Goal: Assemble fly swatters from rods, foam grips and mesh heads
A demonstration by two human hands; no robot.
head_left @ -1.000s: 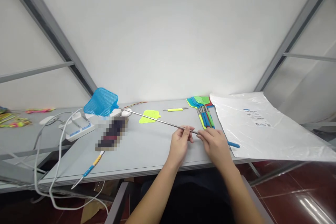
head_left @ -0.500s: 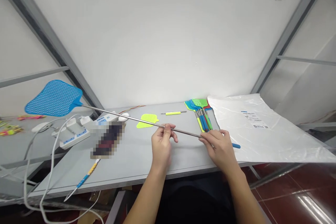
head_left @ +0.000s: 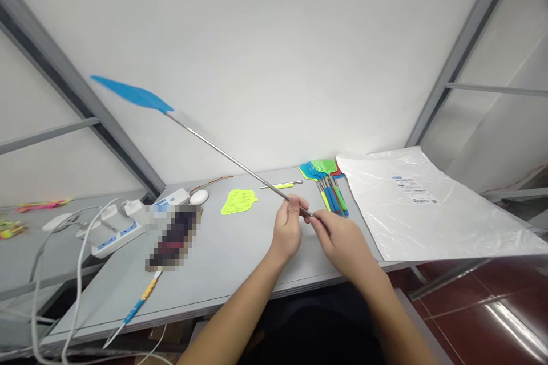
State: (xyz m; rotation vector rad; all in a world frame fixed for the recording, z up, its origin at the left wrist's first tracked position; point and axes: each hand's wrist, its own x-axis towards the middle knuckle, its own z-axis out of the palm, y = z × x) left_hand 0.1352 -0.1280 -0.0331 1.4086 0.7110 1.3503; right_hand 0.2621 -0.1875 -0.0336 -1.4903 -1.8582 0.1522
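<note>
A blue fly swatter [head_left: 137, 95] with a long extended metal rod is held up over the table, its head at the upper left and turned nearly edge-on. My left hand [head_left: 289, 229] is closed around the rod low on its length. Just right of it, my right hand [head_left: 342, 239] grips the lower end, hiding the blue handle. On the table behind lie a loose yellow swatter head [head_left: 238, 201] and a yellow-gripped metal handle [head_left: 282, 185]. A bundle of fly swatters [head_left: 327, 182] in several colours rests beyond my right hand.
A white plastic bag [head_left: 411, 205] with a printed label covers the table's right side. At left are a power strip [head_left: 124, 231] with plugs and cables, a white round object [head_left: 199, 197] and a blurred-out item [head_left: 173, 239] with a cable. A wall stands behind the table.
The blue swatter's head has risen, moved right and turned edge-on. My left hand has slid right along the rod, close to my right hand, which has shifted slightly left.
</note>
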